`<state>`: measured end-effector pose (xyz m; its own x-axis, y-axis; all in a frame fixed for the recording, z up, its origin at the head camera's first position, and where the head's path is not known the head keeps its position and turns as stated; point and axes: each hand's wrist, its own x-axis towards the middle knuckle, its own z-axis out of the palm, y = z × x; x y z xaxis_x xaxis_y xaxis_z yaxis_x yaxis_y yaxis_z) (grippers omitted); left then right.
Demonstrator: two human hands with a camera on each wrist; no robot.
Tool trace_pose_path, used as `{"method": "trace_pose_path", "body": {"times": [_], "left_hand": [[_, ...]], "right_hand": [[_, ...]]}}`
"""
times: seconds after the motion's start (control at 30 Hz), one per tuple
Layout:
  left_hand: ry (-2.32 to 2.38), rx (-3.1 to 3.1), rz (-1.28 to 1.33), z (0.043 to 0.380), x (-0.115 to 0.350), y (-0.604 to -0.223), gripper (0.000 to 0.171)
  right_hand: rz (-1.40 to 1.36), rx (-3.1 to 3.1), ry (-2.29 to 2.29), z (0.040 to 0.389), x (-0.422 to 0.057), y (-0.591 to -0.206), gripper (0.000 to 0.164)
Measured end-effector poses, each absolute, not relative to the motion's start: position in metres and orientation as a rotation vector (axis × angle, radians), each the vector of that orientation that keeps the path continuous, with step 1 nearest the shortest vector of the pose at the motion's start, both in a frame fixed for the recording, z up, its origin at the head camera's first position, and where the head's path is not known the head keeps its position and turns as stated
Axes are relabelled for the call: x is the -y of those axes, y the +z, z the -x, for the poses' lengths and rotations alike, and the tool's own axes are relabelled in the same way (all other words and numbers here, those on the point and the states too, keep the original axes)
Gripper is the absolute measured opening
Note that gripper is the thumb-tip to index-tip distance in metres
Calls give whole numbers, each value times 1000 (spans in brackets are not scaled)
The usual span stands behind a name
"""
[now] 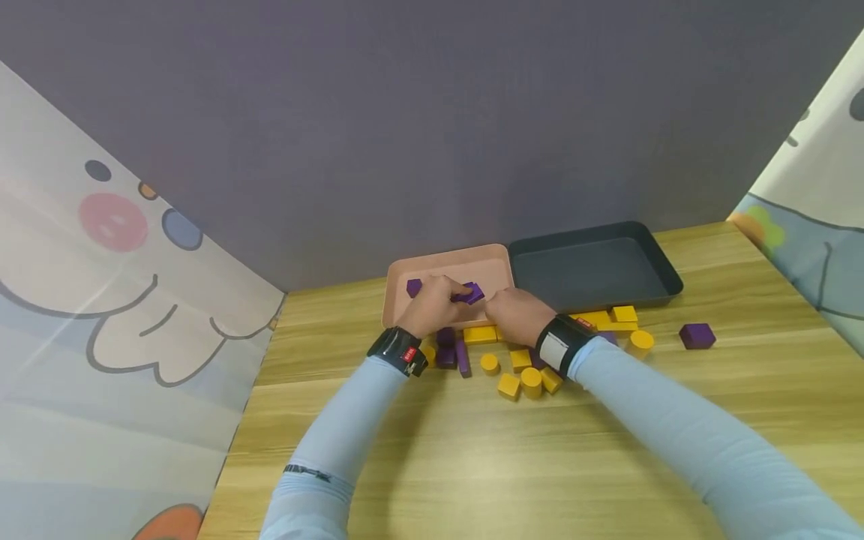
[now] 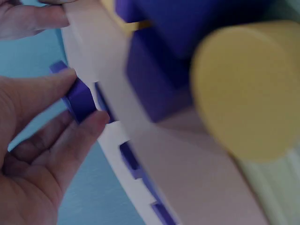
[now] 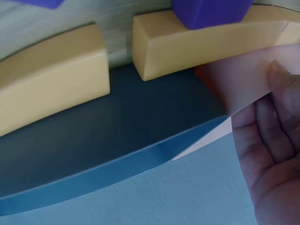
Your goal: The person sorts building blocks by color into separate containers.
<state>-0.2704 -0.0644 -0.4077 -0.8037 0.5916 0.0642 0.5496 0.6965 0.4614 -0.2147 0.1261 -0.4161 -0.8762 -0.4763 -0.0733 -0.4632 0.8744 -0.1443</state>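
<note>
My left hand (image 1: pixel 430 304) reaches over the pink tray (image 1: pixel 448 260) and pinches a purple block (image 2: pixel 82 101) between thumb and fingertip. The block is above the tray floor, near the front wall. Other purple blocks lie inside this tray, one purple block (image 1: pixel 414 287) at its left end. My right hand (image 1: pixel 518 315) is at the pink tray's front right corner. In the right wrist view its thumb (image 3: pixel 281 82) lies against the outer wall, with the fingers curled over the rim on the inner side.
A dark grey tray (image 1: pixel 587 270) stands against the pink one at the right. Before both trays lie several yellow blocks (image 1: pixel 480 335), yellow cylinders (image 1: pixel 532 382) and purple blocks (image 1: pixel 445 356). One purple block (image 1: pixel 697 336) sits apart at the right. A grey wall (image 1: pixel 432 135) rises behind.
</note>
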Motion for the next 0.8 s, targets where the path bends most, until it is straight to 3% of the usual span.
{"method": "trace_pose_path", "body": {"times": [0.17,0.8], "left_hand": [[655,-2759,-930,271,65,-419,32],[627,-2777,-836,276,67,-433,33]], "right_hand": [[750,-2958,-143,215,-126,-417,7],[759,-2952,-139,215,-125,-418,7]]}}
